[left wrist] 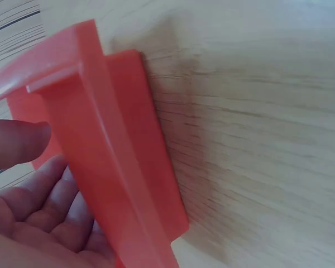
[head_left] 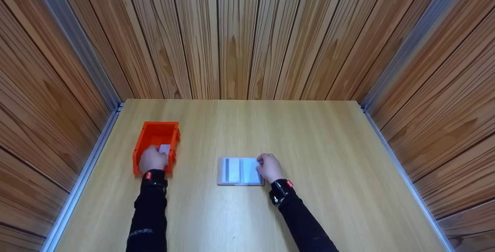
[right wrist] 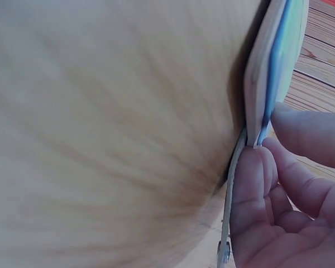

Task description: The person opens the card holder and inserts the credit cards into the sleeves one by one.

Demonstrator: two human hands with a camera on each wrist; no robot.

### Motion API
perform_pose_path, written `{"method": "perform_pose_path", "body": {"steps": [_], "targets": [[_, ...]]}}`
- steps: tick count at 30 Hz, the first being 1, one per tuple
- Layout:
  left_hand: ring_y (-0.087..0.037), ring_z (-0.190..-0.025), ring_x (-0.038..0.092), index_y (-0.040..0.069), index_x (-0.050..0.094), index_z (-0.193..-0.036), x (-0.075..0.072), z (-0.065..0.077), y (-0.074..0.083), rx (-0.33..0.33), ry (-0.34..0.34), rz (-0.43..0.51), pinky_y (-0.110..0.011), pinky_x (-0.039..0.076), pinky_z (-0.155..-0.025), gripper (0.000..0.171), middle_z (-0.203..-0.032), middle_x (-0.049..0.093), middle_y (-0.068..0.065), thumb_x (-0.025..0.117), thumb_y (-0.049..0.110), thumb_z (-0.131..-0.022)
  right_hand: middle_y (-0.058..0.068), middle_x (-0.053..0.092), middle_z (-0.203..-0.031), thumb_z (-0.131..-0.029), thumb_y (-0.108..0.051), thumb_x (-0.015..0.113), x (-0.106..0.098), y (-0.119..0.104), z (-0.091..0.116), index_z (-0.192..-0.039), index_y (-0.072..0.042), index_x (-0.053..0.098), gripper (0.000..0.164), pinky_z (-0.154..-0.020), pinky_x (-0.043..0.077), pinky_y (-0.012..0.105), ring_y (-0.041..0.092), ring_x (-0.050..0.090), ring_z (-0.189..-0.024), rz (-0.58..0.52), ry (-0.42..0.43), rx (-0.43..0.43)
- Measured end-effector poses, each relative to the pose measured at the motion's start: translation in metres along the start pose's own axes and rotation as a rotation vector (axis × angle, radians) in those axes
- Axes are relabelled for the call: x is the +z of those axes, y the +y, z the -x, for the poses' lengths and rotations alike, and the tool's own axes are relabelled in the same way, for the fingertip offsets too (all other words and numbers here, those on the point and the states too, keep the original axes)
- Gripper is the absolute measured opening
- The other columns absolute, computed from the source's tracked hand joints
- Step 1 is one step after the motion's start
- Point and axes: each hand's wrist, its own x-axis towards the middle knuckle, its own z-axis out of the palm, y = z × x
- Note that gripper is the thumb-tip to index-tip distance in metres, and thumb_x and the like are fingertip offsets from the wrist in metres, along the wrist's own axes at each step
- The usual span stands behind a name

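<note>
An orange-red plastic bin [head_left: 160, 126] stands at the left of the table. My left hand [head_left: 152, 159] reaches into its near part, beside a small pale card [head_left: 164, 149] at the bin's right wall. In the left wrist view, the thumb and loosely bent fingers [left wrist: 50, 218] are apart, with nothing visible between them. A card holder [head_left: 234, 171] with clear sleeve pages lies open near the table's middle. My right hand [head_left: 270, 167] pinches its right edge. The right wrist view shows the thumb [right wrist: 304, 134] on the sleeves and fingertips at the edge, beside a strap [right wrist: 228, 206] with a metal snap.
The wooden table [head_left: 328, 147] is bounded by plank walls [head_left: 239, 35] at the back and both sides. Metal rails [head_left: 83, 178] run along its left and right edges.
</note>
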Motion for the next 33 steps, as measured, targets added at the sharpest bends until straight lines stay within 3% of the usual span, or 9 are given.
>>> {"method": "perform_pose_path", "body": {"steps": [5, 19, 24, 33], "targets": [[-0.042, -0.109, 0.056, -0.003, 0.057, -0.126, 0.0027, -0.0023, -0.0026, -0.008, -0.003, -0.035, -0.055, 0.043, -0.091, 0.035, -0.122, 0.061, -0.024, 0.052, 0.010, -0.094, 0.008, 0.058, -0.089, -0.080, -0.001, 0.074, 0.0004, 0.0001, 0.0006, -0.096, 0.001, 0.066, 0.018, -0.080, 0.049, 0.041, 0.026, 0.058, -0.086, -0.003, -0.008, 0.014], [-0.043, -0.107, 0.058, -0.004, 0.060, -0.122, 0.0086, -0.0070, -0.0087, 0.069, -0.030, -0.124, -0.057, 0.043, -0.091, 0.031, -0.120, 0.062, -0.025, 0.047, 0.008, -0.097, 0.007, 0.056, -0.090, -0.082, -0.001, 0.074, 0.0008, -0.0008, -0.0008, -0.099, 0.001, 0.066, 0.019, -0.080, 0.049, 0.039, 0.024, 0.057, -0.086, -0.010, -0.032, 0.059], [-0.042, -0.109, 0.056, -0.004, 0.057, -0.127, 0.0068, -0.0068, -0.0064, 0.056, -0.083, -0.125, -0.058, 0.040, -0.095, 0.034, -0.124, 0.061, -0.025, 0.048, 0.006, -0.097, 0.007, 0.057, -0.091, -0.082, -0.002, 0.074, 0.0005, -0.0017, -0.0019, -0.099, 0.000, 0.066, 0.019, -0.082, 0.049, 0.039, 0.024, 0.057, -0.087, -0.011, -0.038, 0.075], [-0.042, -0.110, 0.057, -0.003, 0.060, -0.124, 0.0038, -0.0051, -0.0037, 0.054, -0.085, -0.143, -0.057, 0.041, -0.092, 0.033, -0.121, 0.063, -0.024, 0.049, 0.008, -0.096, 0.006, 0.057, -0.089, -0.081, -0.002, 0.076, 0.0011, 0.0010, -0.0011, -0.097, 0.001, 0.066, 0.019, -0.080, 0.049, 0.039, 0.023, 0.057, -0.085, 0.011, -0.025, 0.034]]}}
